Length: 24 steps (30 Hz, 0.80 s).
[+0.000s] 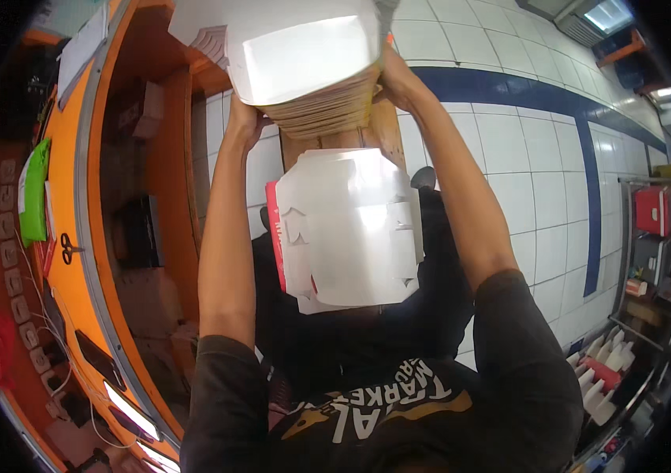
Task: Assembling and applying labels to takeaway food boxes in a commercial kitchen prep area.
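Note:
A thick stack of nested white paper food trays [312, 59] with brown edges is at the top of the head view. My left hand [245, 122] presses against its left side and my right hand [395, 79] grips its right side, so the stack sits between them. The stack hides most of my fingers. Nearer to me, flat unfolded white cardboard box blanks [347, 225] lie in a pile with slotted, notched edges. A red printed edge shows at the pile's left. Neither hand touches this pile.
A wooden bench [390, 130] runs beneath the stack and the pile. An orange counter [87, 185] on the left carries scissors [69, 249] and a green packet [34, 193]. On the right, a metal rack [627, 236] holds a red box [651, 211] and white cartons [603, 359].

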Motion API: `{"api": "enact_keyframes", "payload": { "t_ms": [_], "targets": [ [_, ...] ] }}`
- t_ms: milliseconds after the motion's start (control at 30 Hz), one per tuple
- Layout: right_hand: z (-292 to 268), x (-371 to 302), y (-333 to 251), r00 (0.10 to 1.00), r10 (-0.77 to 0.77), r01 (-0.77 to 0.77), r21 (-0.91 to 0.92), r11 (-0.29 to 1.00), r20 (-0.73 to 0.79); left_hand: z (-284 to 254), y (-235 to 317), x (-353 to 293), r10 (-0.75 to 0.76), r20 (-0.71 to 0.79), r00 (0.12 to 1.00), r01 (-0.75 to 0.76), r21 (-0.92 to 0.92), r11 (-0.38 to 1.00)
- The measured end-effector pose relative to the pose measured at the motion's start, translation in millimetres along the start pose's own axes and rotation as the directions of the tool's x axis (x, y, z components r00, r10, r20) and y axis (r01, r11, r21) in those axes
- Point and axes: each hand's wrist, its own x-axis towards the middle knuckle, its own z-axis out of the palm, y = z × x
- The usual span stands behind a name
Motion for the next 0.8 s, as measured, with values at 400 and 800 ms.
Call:
{"api": "enact_keyframes", "payload": {
  "t_ms": [400,800],
  "targets": [
    [3.4,-41.0,53.2,0.966,-0.208,0.210,-0.004,0.978,-0.154,-20.1,-53.6,-35.8,0.280,0.046,0.959,-0.283,0.237,0.929],
    [-10.3,-30.1,-6.2,1.000,-0.028,0.028,-0.058,0.998,0.000,3.3,7.7,-22.8,-0.060,0.051,0.997,0.064,-0.080,0.995]
  ]
}}
